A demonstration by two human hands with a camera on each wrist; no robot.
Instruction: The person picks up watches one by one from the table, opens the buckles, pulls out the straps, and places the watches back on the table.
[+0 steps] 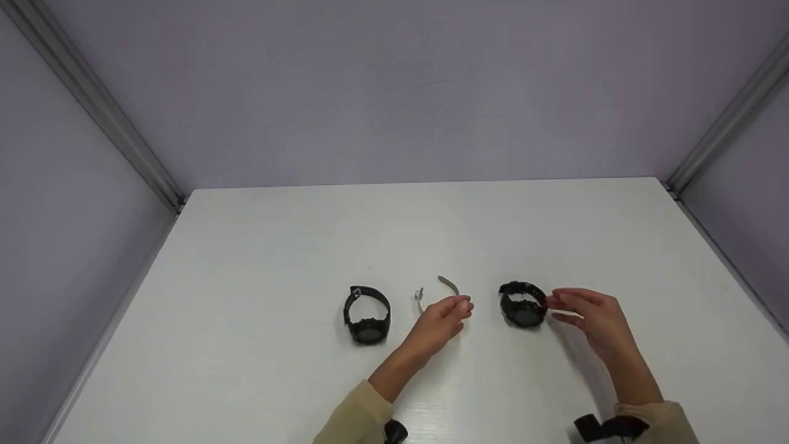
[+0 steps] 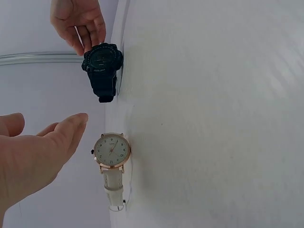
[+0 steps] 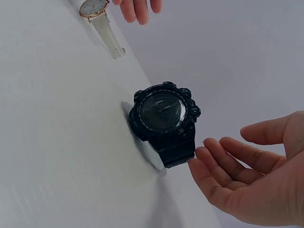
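Observation:
Three watches stand in a row on the white table. The middle one is a white-strap watch with a gold rim. My left hand hovers just in front of it with straight fingers, a small gap from the case. The right black watch stands on its strap, face outward. My right hand is open beside it, its fingertips at the strap's edge; I cannot tell whether they touch. A second black watch stands apart on the left.
Grey walls enclose the table on three sides, with metal rails in the back corners. Bare tabletop stretches behind the watches and out to both sides.

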